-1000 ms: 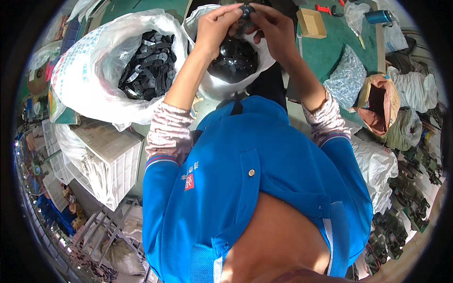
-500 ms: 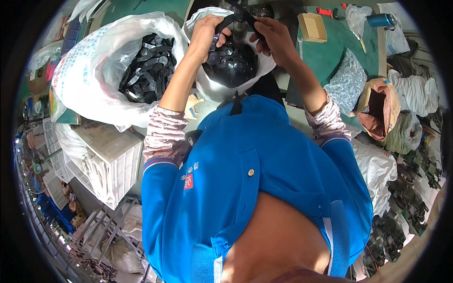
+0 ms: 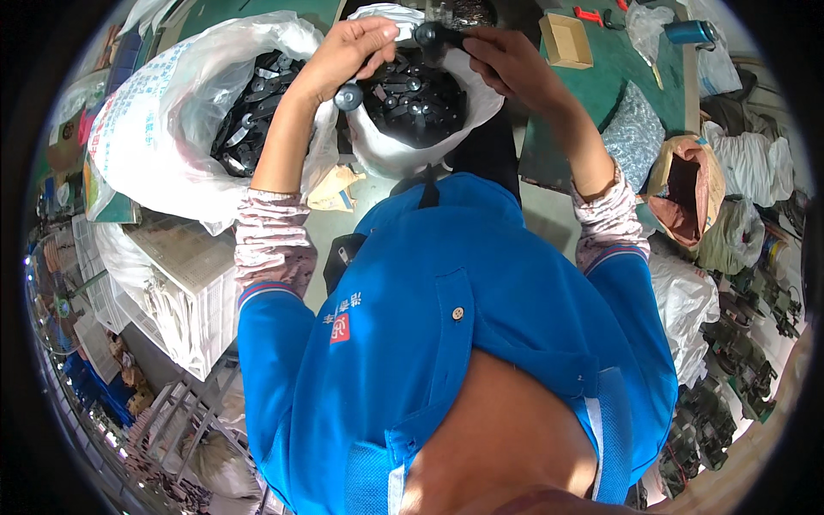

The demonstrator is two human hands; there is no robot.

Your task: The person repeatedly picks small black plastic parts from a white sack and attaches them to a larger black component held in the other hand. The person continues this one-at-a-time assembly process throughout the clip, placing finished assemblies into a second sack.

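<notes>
My left hand (image 3: 348, 53) and my right hand (image 3: 506, 58) are raised over a white bag (image 3: 403, 154) full of black metal parts (image 3: 412, 99). Between them they hold one black part (image 3: 433, 36) with round knobs; a knob end (image 3: 348, 96) hangs below my left hand. To the left stands a bigger white sack (image 3: 163, 129) with more black parts (image 3: 249, 112) inside. My blue jacket (image 3: 446, 326) fills the lower half of the view.
A green work table (image 3: 592, 94) carries a small cardboard box (image 3: 568, 39), a clear bag of small pieces (image 3: 633, 137) and a blue cup (image 3: 689, 33). White crates (image 3: 184, 292) stand at the left. An open brown sack (image 3: 682, 189) and other bags sit at the right.
Both hands have shifted slightly right and lower in view, still working the same black part between them over the bag. The bags have not moved.
</notes>
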